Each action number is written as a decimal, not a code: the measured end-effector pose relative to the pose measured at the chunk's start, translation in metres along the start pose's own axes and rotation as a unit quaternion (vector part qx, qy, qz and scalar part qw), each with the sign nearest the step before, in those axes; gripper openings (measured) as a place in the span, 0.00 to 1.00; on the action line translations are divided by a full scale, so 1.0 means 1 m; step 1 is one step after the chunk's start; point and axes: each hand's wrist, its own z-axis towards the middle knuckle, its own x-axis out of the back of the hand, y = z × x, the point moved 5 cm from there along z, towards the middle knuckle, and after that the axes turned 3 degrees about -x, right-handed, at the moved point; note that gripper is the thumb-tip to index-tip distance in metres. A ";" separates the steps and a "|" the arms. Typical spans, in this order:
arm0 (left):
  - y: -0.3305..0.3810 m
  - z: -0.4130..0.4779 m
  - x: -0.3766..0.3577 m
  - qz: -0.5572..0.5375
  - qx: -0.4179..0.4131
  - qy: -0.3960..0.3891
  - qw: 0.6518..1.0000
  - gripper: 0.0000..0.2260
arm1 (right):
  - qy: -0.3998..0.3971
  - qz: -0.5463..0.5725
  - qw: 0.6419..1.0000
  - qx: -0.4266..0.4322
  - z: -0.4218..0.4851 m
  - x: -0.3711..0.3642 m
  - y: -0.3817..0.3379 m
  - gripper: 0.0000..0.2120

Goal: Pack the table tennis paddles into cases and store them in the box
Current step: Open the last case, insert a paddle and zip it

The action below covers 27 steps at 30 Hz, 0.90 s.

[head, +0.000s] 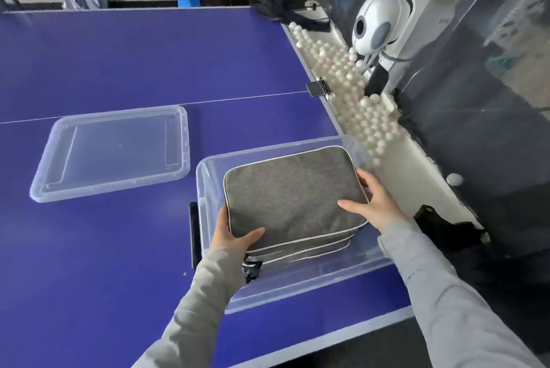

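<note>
A grey fabric paddle case (293,198) with white piping lies inside a clear plastic box (309,281) on the blue table's near right. My left hand (232,233) grips the case's near left corner, thumb on top. My right hand (372,201) holds the case's right edge, thumb on top and fingers round the side. A black zipper pull or strap (251,271) hangs at the case's near left corner. No paddles are in sight.
The box's clear lid (113,153) lies upside down on the table to the left. Many white balls (357,94) fill a tray along the table's right edge, beside a white ball machine (378,25). A black net clamp (318,88) sits on that edge.
</note>
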 end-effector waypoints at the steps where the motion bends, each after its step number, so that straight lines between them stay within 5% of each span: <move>1: -0.004 0.001 -0.002 0.004 0.015 0.019 1.000 0.37 | -0.013 -0.012 1.000 -0.003 0.004 -0.003 0.002 0.37; 10: -0.025 0.001 -0.013 -0.005 0.102 0.123 0.987 0.31 | -0.036 -0.043 0.998 0.011 0.013 -0.016 0.024 0.38; 27: -0.021 -0.004 -0.018 -0.026 0.114 0.158 0.980 0.45 | -0.037 -0.045 0.998 0.022 0.017 -0.016 0.051 0.36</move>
